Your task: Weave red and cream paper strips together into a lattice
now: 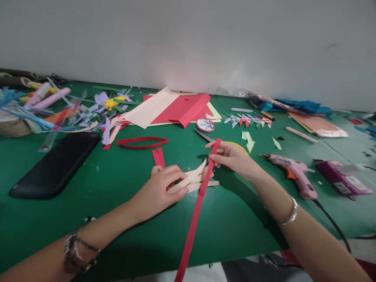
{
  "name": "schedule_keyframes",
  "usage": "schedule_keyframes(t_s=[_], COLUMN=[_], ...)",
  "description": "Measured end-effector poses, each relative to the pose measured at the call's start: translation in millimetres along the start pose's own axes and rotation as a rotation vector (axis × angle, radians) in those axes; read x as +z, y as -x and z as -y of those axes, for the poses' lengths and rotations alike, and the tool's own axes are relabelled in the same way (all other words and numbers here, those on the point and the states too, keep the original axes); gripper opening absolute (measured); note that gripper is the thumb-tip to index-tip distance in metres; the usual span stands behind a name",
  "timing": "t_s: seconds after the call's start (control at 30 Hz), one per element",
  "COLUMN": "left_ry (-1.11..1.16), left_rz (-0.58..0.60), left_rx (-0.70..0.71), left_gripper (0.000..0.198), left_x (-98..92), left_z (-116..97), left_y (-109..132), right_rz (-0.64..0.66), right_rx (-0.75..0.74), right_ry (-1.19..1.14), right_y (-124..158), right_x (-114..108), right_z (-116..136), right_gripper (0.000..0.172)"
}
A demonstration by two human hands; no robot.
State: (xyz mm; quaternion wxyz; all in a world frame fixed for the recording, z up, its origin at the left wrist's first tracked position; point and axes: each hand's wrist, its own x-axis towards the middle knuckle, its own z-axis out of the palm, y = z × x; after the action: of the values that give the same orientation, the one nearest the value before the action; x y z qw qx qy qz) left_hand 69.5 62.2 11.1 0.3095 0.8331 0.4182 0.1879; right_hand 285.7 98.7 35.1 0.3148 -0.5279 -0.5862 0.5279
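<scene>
My left hand [166, 186] rests low over the table, its thumb and fingers closed on several cream paper strips [194, 178] that fan out to the right. A short red strip piece [159, 157] pokes out behind its fingers. Between the thumb and fingertips of my right hand [230, 156] is the top of a long red paper strip [195, 215], which crosses over the cream strips' ends and hangs past the table's front edge. Scissors [205, 135] lie partly hidden behind my right hand. A folded red strip loop [142, 143] lies farther back on the left.
At right sit a pink glue gun [289, 170] with its cord and a purple pack [342, 178]. A black phone-like slab [57, 166] lies left. Red paper sheets [182, 109], a round tin [205, 125], woven paper pieces [248, 120] and scraps line the back by the wall.
</scene>
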Motion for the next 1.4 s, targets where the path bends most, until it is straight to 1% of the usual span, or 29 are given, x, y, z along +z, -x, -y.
schedule_keyframes(t_s=[0.07, 0.13, 0.17, 0.27, 0.37, 0.5, 0.63, 0.73, 0.8, 0.93, 1.07, 1.13, 1.23, 1.4], left_ry=[0.004, -0.008, -0.020, -0.070, -0.124, -0.218, -0.310, -0.321, -0.323, -0.341, -0.403, -0.432, -0.442, -0.401], left_rz=[0.004, 0.017, 0.026, 0.061, 0.086, 0.043, -0.021, -0.050, -0.055, -0.018, 0.033, 0.047, 0.055, 0.054], left_rx=[0.008, 0.023, 0.040, 0.124, 0.206, 0.246, 0.229, 0.212, 0.187, 0.137, 0.162, 0.168, 0.142, 0.058], left_gripper=[0.014, 0.013, 0.014, 0.019, 0.019, 0.019, 0.022, 0.027, 0.029, 0.023, 0.019, 0.018, 0.018, 0.014], left_x=[-0.2, 0.1, 0.3, 1.2, 2.6, 5.0, 6.0, 6.0, 5.8, 5.2, 6.9, 8.9, 12.1, 14.7], left_z=[1.0, 2.3, 3.0, 4.6, 4.1, 0.1, -4.8, -7.1, -7.9, -10.4, -13.9, -14.3, -13.8, -17.9], left_y=[0.6, 0.7, 0.6, -0.2, -1.1, -3.0, -6.0, -10.2, -15.1, -28.1, -38.0, -40.1, -40.8, -40.6], right_rz=[0.044, 0.085, 0.097, 0.103, 0.107, 0.129, 0.091, 0.076, 0.089, 0.131, 0.138, 0.144, 0.149, 0.128], right_rx=[-0.003, -0.012, -0.021, -0.037, -0.013, 0.023, 0.012, -0.003, -0.013, -0.012, 0.002, 0.009, 0.019, -0.055], right_ry=[-0.010, -0.027, -0.029, 0.012, 0.033, 0.025, 0.081, 0.143, 0.164, 0.174, 0.218, 0.243, 0.277, 0.355], right_y=[0.1, -0.4, -0.7, -1.4, -1.0, 1.0, 2.9, 4.0, 4.7, 5.9, 7.2, 7.9, 8.9, 10.1], right_x=[3.2, 6.1, 7.3, 9.6, 9.1, 5.6, 1.5, -1.7, -3.1, -4.0, -5.3, -6.3, -7.5, -8.8], right_z=[-1.7, -3.4, -4.2, -6.4, -8.4, -10.0, -9.4, -8.5, -8.0, -7.5, -9.2, -10.7, -11.7, -9.4], right_gripper=[0.030, 0.033, 0.032, 0.020, 0.012, 0.010, 0.012, 0.011, 0.010, 0.009, 0.010, 0.012, 0.016, 0.017])
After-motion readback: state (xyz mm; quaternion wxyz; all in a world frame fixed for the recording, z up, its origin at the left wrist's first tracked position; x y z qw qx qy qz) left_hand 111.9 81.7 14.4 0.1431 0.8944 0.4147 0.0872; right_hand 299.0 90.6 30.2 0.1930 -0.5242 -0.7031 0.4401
